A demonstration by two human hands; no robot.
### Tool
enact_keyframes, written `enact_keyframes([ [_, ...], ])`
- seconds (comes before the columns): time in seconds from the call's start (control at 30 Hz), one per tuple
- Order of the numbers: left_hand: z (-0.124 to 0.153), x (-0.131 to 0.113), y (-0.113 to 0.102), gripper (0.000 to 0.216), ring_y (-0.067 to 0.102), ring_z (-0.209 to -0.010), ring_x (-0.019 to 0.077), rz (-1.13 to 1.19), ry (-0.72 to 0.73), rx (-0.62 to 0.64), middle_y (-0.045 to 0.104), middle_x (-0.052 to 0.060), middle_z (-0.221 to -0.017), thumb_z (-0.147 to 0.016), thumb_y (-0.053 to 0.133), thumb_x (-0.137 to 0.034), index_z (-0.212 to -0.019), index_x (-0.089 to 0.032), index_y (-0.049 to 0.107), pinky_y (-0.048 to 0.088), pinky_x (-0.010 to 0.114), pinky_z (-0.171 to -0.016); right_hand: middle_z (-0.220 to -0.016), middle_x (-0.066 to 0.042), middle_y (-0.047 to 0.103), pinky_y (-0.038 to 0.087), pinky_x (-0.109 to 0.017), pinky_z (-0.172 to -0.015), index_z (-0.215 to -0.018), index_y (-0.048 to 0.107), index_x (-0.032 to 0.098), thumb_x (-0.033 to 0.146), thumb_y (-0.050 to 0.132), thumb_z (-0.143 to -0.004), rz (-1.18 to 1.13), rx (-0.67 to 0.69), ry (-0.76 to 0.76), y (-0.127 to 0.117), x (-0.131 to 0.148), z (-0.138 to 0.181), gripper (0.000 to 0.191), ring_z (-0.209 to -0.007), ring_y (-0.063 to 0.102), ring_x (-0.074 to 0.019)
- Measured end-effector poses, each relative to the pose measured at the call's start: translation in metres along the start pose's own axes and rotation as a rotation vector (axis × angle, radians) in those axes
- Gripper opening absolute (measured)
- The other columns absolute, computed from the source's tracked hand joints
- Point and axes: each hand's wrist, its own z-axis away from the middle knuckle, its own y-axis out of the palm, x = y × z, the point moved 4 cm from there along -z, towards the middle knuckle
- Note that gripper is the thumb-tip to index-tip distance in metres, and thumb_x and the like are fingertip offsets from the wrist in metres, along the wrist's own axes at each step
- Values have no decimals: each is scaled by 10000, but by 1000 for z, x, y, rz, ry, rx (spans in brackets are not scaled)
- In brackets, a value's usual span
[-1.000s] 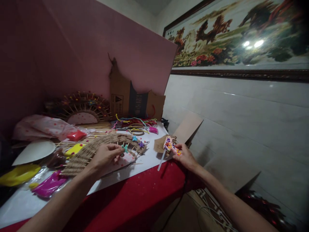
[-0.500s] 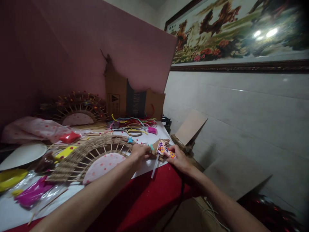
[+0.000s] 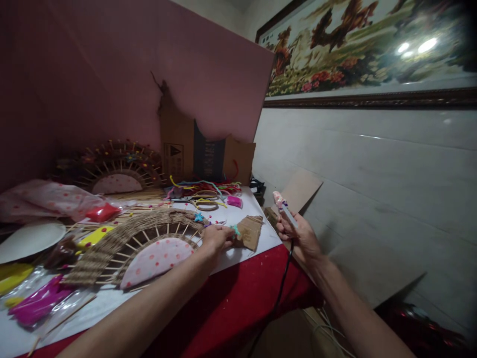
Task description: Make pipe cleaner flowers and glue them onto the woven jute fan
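My right hand [image 3: 305,239] is raised beyond the table's right edge and wrapped round a flower-patterned glue gun [image 3: 280,201]. A translucent glue stick [image 3: 289,218] sticks out of it, and a black cord [image 3: 285,276] hangs below. My left hand [image 3: 215,239] is closed over the white sheet, with a small pale-turquoise star [image 3: 235,231] at its fingertips. Just right of the star lies a torn piece of cardboard [image 3: 250,233]. Left of that hand is a woven twine fan [image 3: 115,238] with thin sticks and a pink-dotted centre; a blue star [image 3: 198,217] sits on its upper edge.
Scissors [image 3: 204,203], colourful pipe cleaners [image 3: 219,187] and a magenta packet [image 3: 234,201] lie farther back. A second fan [image 3: 117,183] stands behind. Bags of coloured clay [image 3: 39,301] and a white plate [image 3: 33,241] are at left. A red cloth [image 3: 231,298] covers the front.
My right hand has lifted the glue gun off the cardboard and carried it up and to the right, turning it. My left hand stays nearly in place with the turquoise star.
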Motion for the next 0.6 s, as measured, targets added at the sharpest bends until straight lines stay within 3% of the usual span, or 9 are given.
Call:
enact_keyframes([
  [0.1, 4, -8, -3, 125, 604, -653, 147, 87, 39, 44, 627, 44, -634, -604, 693, -133, -582, -115, 571, 474, 252, -601, -683, 49, 480, 267, -125, -346, -898, 493, 192, 258, 750, -585, 16, 14, -39, 10, 8, 2, 410, -488, 423, -47],
  [0.3, 11, -23, -6, 142, 616, -649, 141, 173, 114, 121, 645, 46, -623, -550, 706, -192, -584, -121, 588, 468, 257, -653, -637, 61, 469, 214, -100, -300, -791, 483, 177, 338, 729, -640, 75, 3, 9, 37, -6, 1, 330, -405, 369, -11],
  [0.6, 17, -43, -1, 224, 601, -651, 140, 113, 190, 215, 608, 30, -626, -536, 745, -269, -615, -120, 598, 418, 223, -565, -615, 47, 530, 246, -112, -267, -757, 461, 181, 440, 633, -740, 18, 98, 40, 59, -6, 4, 311, -327, 334, -8],
])
